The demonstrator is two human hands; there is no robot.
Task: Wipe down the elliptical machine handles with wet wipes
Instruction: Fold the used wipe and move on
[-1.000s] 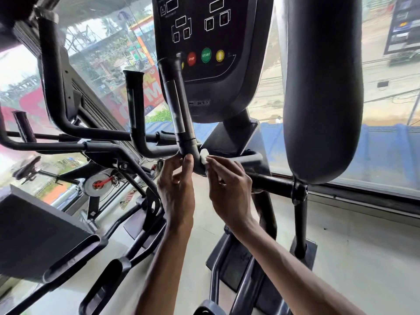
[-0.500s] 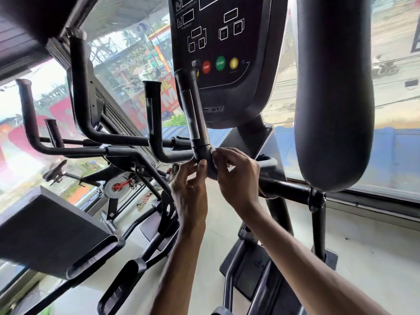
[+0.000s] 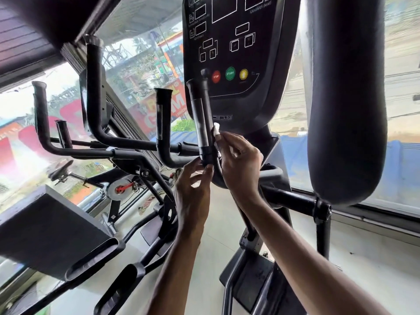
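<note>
Wet wipe (image 3: pixel 216 130): small white wad, soft and light, pinched in right hand (image 3: pixel 241 164) fingers and pressed on upright handle (image 3: pixel 201 123). Left hand (image 3: pixel 193 192) fingertips pinch the handle's base. Handle rigid, probably slick once wet; wrap wipe round it. Behind: console (image 3: pixel 229 53), pale floor (image 3: pixel 368 264), neighbouring machines (image 3: pixel 102 135) left, window (image 3: pixel 136 64), street beyond.

Your left hand (image 3: pixel 193 192) holds the bottom of the handle (image 3: pixel 201 123). Your right hand (image 3: pixel 241 164) is just right of it, pressing the wipe (image 3: pixel 216 129) against it. The screen panel (image 3: pixel 229 53) stands behind.
</note>
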